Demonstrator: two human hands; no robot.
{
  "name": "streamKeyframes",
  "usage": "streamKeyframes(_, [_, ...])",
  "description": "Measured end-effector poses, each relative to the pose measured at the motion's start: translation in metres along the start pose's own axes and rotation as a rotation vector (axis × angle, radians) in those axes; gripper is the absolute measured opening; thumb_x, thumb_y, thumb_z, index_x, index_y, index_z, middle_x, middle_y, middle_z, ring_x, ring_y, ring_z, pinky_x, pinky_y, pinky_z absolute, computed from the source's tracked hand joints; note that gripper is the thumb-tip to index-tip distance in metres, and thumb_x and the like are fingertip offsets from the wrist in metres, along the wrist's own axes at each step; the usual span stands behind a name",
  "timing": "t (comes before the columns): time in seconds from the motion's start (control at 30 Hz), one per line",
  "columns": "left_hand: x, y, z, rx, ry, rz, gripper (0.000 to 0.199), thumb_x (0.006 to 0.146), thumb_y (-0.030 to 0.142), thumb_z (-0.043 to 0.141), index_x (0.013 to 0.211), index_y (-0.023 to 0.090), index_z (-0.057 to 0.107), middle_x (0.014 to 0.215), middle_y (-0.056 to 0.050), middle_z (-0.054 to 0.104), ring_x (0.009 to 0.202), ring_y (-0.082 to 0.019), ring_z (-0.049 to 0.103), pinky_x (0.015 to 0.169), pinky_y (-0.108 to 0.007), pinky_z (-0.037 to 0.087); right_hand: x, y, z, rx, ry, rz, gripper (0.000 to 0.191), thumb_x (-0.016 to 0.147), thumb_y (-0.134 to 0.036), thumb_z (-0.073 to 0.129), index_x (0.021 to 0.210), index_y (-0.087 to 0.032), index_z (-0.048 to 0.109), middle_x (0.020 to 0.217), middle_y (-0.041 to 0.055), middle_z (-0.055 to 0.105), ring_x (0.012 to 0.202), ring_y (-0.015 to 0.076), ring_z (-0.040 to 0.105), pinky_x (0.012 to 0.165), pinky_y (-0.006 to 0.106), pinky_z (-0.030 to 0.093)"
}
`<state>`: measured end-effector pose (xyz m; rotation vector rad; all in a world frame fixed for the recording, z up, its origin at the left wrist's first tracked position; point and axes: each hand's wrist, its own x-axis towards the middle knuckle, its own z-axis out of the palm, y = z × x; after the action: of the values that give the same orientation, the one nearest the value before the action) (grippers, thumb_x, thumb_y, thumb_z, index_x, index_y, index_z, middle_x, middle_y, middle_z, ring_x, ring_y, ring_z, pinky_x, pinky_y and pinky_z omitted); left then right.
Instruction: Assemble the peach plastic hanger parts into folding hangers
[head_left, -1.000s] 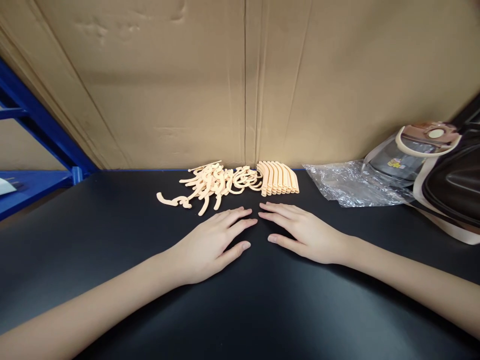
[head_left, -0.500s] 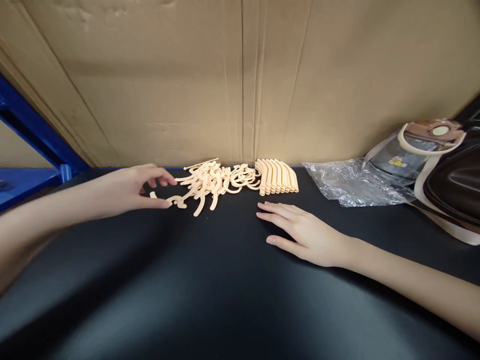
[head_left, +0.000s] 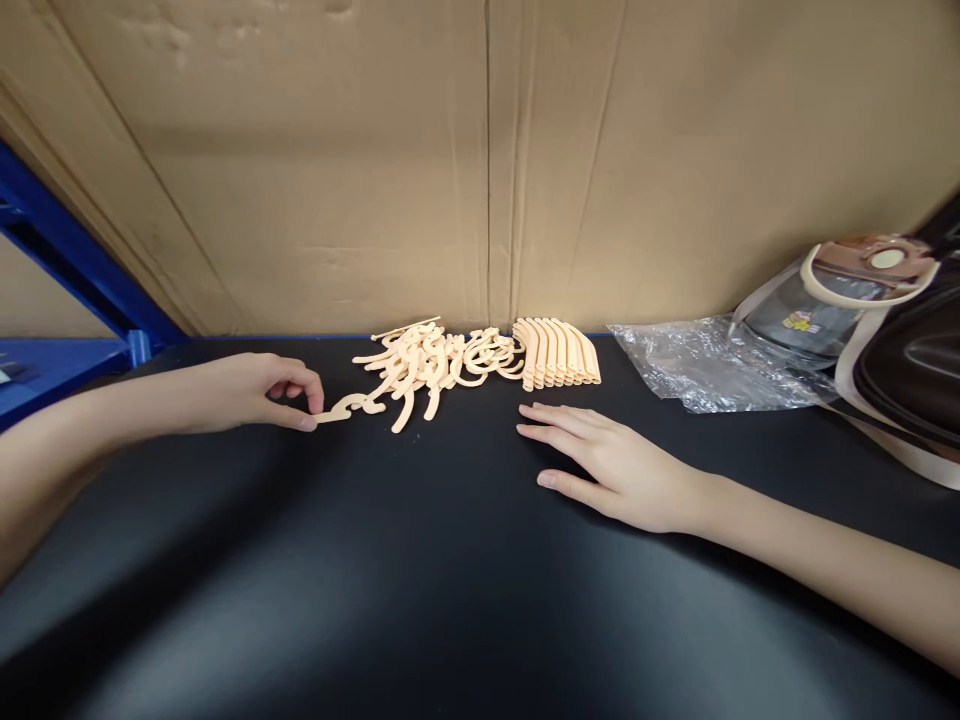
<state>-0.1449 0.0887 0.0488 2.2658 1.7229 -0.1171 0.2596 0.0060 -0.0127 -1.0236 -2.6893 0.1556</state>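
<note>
My left hand [head_left: 262, 392] pinches the outer end of a flat beige hook-shaped piece [head_left: 346, 407] between thumb and fingertips. That piece lies low at the table surface, its curled end pointing right. Just beyond it is a loose pile of curved beige pieces [head_left: 409, 368], with several hook-like beige pieces [head_left: 487, 355] at its right side. To the right of these stands a neat row of matching bent beige pieces [head_left: 559, 355]. My right hand [head_left: 607, 465] rests palm down in front of the row, fingers spread, holding nothing.
A black tabletop [head_left: 450, 580] lies under everything, with a cardboard wall [head_left: 337, 170] behind. On the right are a crumpled clear plastic bag [head_left: 675, 365], a see-through bottle [head_left: 817, 310] with a brown lid, and a dark bag [head_left: 911, 350]. A blue metal frame [head_left: 82, 270] stands at left.
My left hand has closed its fingers on the hook-shaped piece and moved slightly left and down. My right hand has stayed in place.
</note>
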Motion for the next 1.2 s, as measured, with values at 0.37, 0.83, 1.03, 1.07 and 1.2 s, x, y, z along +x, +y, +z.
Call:
streamKeyframes(0.37, [-0.019,0.019,-0.006,-0.207,-0.266,0.090,0.040,0.079,0.056,0.061,0.065,0.019,0.055,0.064,0.004,0.034,0.063,-0.013,0.030,0.056,-0.021,0.025,0.000,0.000,0.001,0.009,0.001,0.008,0.056,0.100,-0.049,0.038,0.142,-0.013,0.049,0.153,0.0137,0.043,0.141,0.0281,0.040,0.115,0.052,0.036])
streamKeyframes(0.83, [-0.053,0.164,0.086,-0.506,-0.018,0.269,0.024,0.086,0.046,0.059,0.076,0.024,0.060,0.064,0.006,0.046,0.058,-0.012,0.042,0.052,-0.022,0.031,-0.008,-0.005,-0.001,0.111,0.421,-0.273,0.048,0.093,-0.034,0.058,0.135,-0.018,0.041,0.100,0.0061,0.071,0.088,0.0173,0.068,0.078,0.031,0.056])
streamKeyframes(1.03, [-0.048,0.161,0.091,-0.374,0.187,0.462,0.018,0.087,0.040,0.063,0.075,0.026,0.059,0.064,0.006,0.046,0.051,-0.011,0.041,0.047,-0.022,0.030,-0.007,-0.003,0.002,-0.032,0.349,-0.345,0.015,0.098,-0.020,0.046,0.107,-0.018,0.059,0.087,0.0040,0.069,0.074,0.0147,0.063,0.064,0.026,0.048])
streamKeyframes(1.07, [-0.046,0.159,0.091,-0.355,0.205,0.479,0.019,0.087,0.040,0.063,0.075,0.026,0.059,0.063,0.006,0.046,0.050,-0.010,0.041,0.047,-0.022,0.030,-0.007,-0.003,0.002,-0.021,0.346,-0.333,0.015,0.098,-0.021,0.047,0.107,-0.017,0.059,0.087,0.0041,0.069,0.074,0.0146,0.063,0.063,0.026,0.048])
streamKeyframes(1.2, [-0.042,0.154,0.094,-0.247,0.291,0.534,0.021,0.090,0.040,0.059,0.077,0.024,0.056,0.065,0.007,0.048,0.049,-0.009,0.042,0.045,-0.021,0.030,-0.006,-0.004,0.002,0.022,0.318,-0.282,0.018,0.098,-0.023,0.049,0.113,-0.017,0.058,0.088,0.0033,0.070,0.076,0.0139,0.064,0.064,0.026,0.048])
